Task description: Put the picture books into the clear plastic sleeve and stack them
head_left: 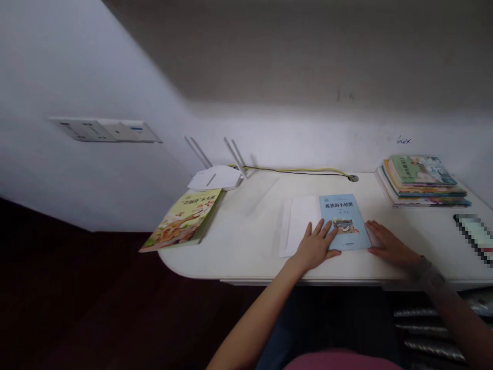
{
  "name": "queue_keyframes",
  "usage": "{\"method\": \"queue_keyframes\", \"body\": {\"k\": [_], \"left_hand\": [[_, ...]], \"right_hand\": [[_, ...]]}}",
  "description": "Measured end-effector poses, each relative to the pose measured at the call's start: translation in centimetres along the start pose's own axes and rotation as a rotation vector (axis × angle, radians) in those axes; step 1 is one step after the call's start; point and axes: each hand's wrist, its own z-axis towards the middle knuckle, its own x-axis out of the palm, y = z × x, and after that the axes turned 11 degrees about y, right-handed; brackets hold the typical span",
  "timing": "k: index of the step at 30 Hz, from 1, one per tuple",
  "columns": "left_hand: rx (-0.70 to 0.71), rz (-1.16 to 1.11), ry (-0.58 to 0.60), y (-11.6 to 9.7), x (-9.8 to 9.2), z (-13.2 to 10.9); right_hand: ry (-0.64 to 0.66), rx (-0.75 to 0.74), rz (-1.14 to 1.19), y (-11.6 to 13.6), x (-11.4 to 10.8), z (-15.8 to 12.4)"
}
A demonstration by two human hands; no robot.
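An open book lies near the table's front edge, with a blue printed page on the right and a white page on the left. My left hand rests flat across its inner fold and the blue page, fingers spread. Beside the book's right edge is my right hand, its fingers stretched out and touching the edge, with nothing visibly held. A small picture on the blue page is partly covered by my left fingertips.
A white router stands at the back left, with a yellow-green book overhanging the table's left end. Yellow and black cables run to a hole. At right are a stack of books and a phone.
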Motion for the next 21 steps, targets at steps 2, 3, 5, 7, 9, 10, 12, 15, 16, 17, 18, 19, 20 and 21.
{"method": "queue_keyframes", "body": {"k": [2,3,5,7,9,10,12,15,16,17,18,19,20,21], "left_hand": [[-0.018,0.012,0.006,0.5,-0.1,-0.8],[-0.024,0.018,0.007,0.7,-0.2,-1.2],[-0.013,0.023,0.005,1.1,-0.2,-1.8],[0.005,0.017,-0.012,1.2,-0.1,-2.2],[0.005,0.010,-0.032,1.2,0.0,-2.3],[0.002,0.008,-0.037,1.2,0.1,-2.3],[-0.003,0.004,-0.043,1.1,0.3,-2.3],[0.002,-0.004,-0.054,1.1,0.4,-2.2],[0.004,-0.010,-0.058,1.1,0.4,-2.2],[0.006,-0.019,-0.061,1.1,0.4,-2.2],[0.008,-0.030,-0.060,1.1,0.4,-2.2],[0.008,-0.044,-0.057,1.1,0.4,-2.2],[0.004,-0.058,-0.053,1.1,0.3,-2.2],[-0.003,-0.073,-0.050,1.0,0.2,-2.2]], "right_hand": [[0.013,-0.001,-0.010,-0.2,0.0,0.0],[0.019,-0.007,-0.015,-0.3,0.0,0.0],[0.029,-0.024,-0.025,-0.4,-0.2,0.0],[0.036,-0.029,-0.030,-0.4,-0.4,0.0],[0.025,-0.034,-0.034,0.1,-0.9,0.2],[0.003,-0.041,-0.033,0.5,-1.1,0.3],[-0.068,-0.040,-0.005,1.6,-1.3,0.9],[-0.155,0.041,0.066,3.6,-1.2,2.1],[-0.166,0.064,0.077,4.2,-1.0,2.5],[-0.173,0.075,0.078,4.8,-0.8,2.9],[-0.181,0.080,0.070,5.3,-0.6,3.3],[-0.196,0.083,0.061,5.7,-0.4,3.6],[-0.217,0.090,0.059,6.0,-0.2,3.9],[-0.245,0.104,0.070,6.3,-0.1,4.1]]}}
